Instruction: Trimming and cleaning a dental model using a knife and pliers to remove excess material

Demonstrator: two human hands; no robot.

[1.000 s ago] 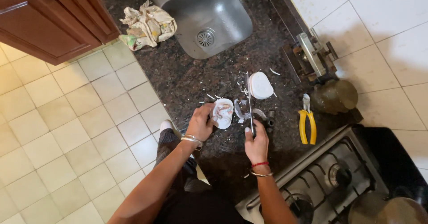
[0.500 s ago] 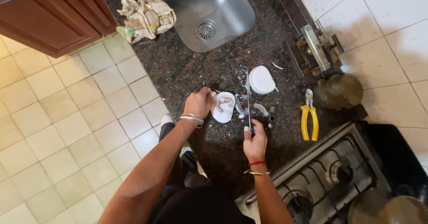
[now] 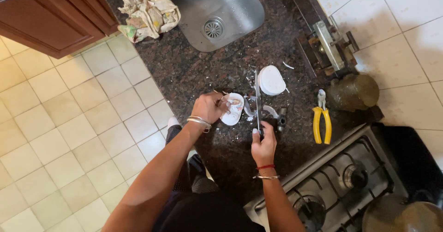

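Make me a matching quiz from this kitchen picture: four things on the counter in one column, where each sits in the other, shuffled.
Things:
1. crumpled cloth
2. yellow-handled pliers
3. knife
4. small white dish

Places:
A. held upright in the right hand
B. left of the sink
C. under the left hand fingertips
D. beside the stove

Pairs: 1-B, 2-D, 3-A, 4-C

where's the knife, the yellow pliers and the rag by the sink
knife [image 3: 256, 96], head view, middle of the blade
yellow pliers [image 3: 321, 125], head view, on the handles
rag [image 3: 148, 14], head view, centre of the crumpled cloth
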